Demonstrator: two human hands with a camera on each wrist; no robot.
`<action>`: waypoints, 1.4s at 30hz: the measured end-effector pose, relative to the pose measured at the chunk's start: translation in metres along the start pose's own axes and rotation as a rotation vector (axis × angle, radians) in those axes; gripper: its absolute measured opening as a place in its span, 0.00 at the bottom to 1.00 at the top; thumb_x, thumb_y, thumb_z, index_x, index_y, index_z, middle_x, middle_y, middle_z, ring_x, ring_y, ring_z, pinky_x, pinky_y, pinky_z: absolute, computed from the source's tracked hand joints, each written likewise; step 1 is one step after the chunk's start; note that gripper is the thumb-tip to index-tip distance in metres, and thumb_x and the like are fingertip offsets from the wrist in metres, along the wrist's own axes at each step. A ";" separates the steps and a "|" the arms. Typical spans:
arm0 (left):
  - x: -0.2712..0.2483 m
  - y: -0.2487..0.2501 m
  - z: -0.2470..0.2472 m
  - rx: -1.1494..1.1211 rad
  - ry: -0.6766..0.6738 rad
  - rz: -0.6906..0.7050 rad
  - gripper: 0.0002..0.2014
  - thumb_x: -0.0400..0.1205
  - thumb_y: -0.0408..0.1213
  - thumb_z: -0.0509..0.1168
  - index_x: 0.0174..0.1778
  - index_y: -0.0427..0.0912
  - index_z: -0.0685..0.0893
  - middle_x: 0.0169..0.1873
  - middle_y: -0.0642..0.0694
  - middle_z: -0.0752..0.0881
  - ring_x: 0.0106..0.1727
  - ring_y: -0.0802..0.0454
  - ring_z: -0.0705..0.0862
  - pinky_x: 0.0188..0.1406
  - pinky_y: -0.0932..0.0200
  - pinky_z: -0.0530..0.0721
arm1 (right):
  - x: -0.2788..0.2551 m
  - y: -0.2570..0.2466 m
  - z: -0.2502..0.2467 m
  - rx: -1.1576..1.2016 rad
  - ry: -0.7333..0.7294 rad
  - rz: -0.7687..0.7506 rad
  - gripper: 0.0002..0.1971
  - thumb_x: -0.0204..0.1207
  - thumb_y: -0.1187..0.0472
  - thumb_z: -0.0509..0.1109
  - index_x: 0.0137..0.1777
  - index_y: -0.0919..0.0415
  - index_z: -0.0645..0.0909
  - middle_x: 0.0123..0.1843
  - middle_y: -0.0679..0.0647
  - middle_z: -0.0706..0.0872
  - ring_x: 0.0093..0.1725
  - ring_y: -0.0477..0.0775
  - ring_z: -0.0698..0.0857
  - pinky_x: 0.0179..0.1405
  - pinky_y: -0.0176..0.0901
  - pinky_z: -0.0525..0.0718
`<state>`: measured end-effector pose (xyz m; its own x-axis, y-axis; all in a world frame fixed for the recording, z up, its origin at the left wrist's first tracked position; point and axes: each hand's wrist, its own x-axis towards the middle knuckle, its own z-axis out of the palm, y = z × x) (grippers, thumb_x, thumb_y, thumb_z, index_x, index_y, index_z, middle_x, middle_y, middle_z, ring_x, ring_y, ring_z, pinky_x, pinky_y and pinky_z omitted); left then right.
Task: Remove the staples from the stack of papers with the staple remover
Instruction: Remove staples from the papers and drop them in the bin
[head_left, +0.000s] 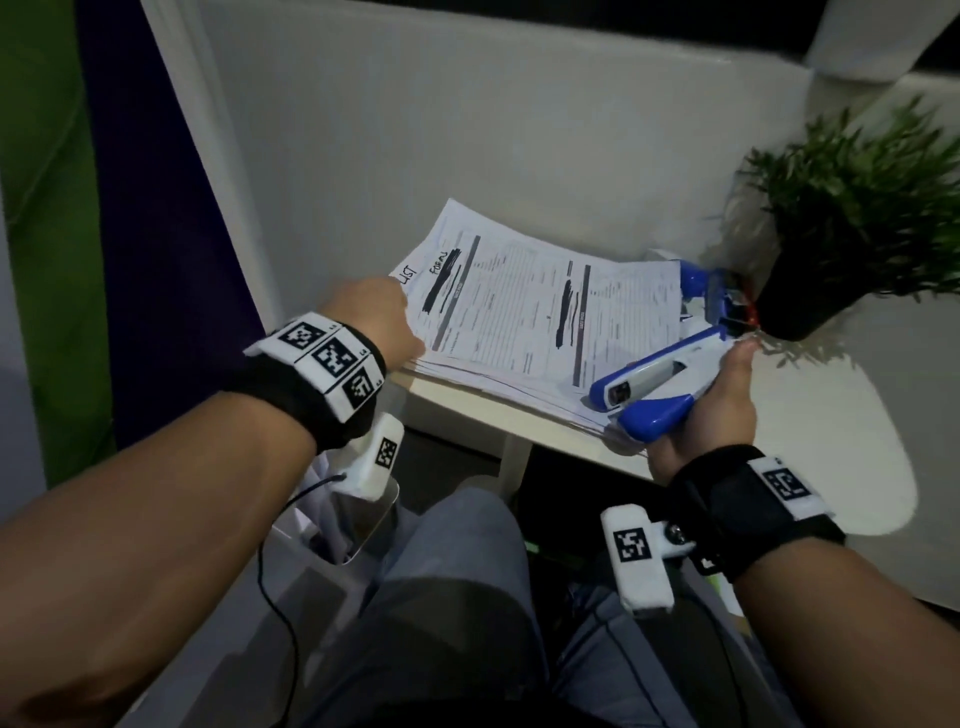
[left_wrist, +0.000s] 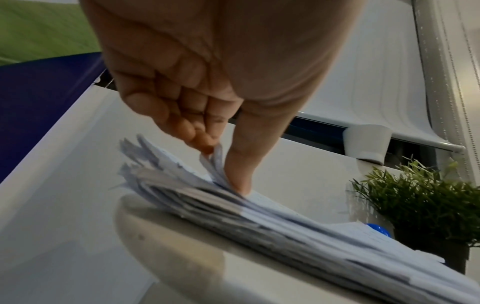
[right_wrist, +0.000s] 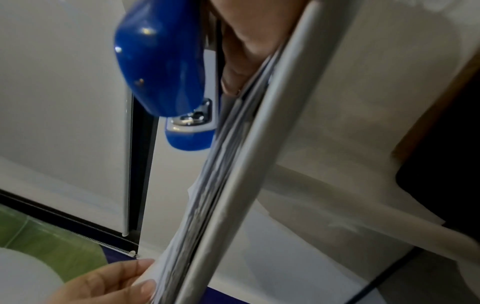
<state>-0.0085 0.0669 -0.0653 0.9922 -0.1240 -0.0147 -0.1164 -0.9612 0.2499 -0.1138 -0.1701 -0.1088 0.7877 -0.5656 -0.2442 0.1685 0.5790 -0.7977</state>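
A stack of printed papers (head_left: 519, 317) lies on the white table (head_left: 805, 441), its near edge hanging over the table's front. My left hand (head_left: 379, 322) is at the stack's left corner. In the left wrist view, thumb and fingertips (left_wrist: 205, 144) pinch a few lifted top sheets of the stack (left_wrist: 259, 222). My right hand (head_left: 722, 410) grips the blue and white staple remover (head_left: 649, 384) at the stack's near right corner. In the right wrist view its blue head (right_wrist: 161, 61) sits just above the paper edges (right_wrist: 221, 164). No staple can be made out.
A second blue and white tool (head_left: 706, 291) lies past the stack's far right corner, touching a black pot with a green plant (head_left: 841, 218). A white wall panel stands behind the table. My legs are under the table's front edge.
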 end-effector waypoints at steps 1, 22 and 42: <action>0.002 0.003 -0.001 -0.008 0.006 -0.003 0.17 0.75 0.38 0.71 0.59 0.39 0.81 0.54 0.44 0.84 0.52 0.46 0.82 0.43 0.58 0.76 | 0.001 -0.001 -0.001 -0.004 -0.006 0.008 0.29 0.84 0.35 0.52 0.69 0.55 0.81 0.58 0.54 0.91 0.58 0.58 0.90 0.65 0.61 0.84; -0.007 0.014 0.006 -0.474 0.202 -0.025 0.10 0.81 0.36 0.63 0.56 0.43 0.84 0.50 0.46 0.87 0.47 0.45 0.83 0.46 0.58 0.79 | 0.003 -0.006 -0.004 -0.009 0.013 0.074 0.23 0.83 0.35 0.55 0.55 0.50 0.84 0.50 0.51 0.93 0.49 0.53 0.92 0.58 0.57 0.87; -0.039 -0.008 -0.011 -0.846 0.032 0.195 0.07 0.82 0.34 0.65 0.48 0.52 0.83 0.33 0.65 0.86 0.30 0.73 0.82 0.33 0.80 0.77 | -0.019 -0.073 0.040 -0.219 -0.353 -0.235 0.21 0.66 0.31 0.56 0.53 0.38 0.79 0.44 0.46 0.93 0.56 0.58 0.90 0.50 0.56 0.89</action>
<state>-0.0462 0.0825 -0.0560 0.9602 -0.2485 0.1277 -0.2249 -0.4160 0.8811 -0.1176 -0.1779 -0.0236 0.9028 -0.4104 0.1287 0.2670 0.3002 -0.9157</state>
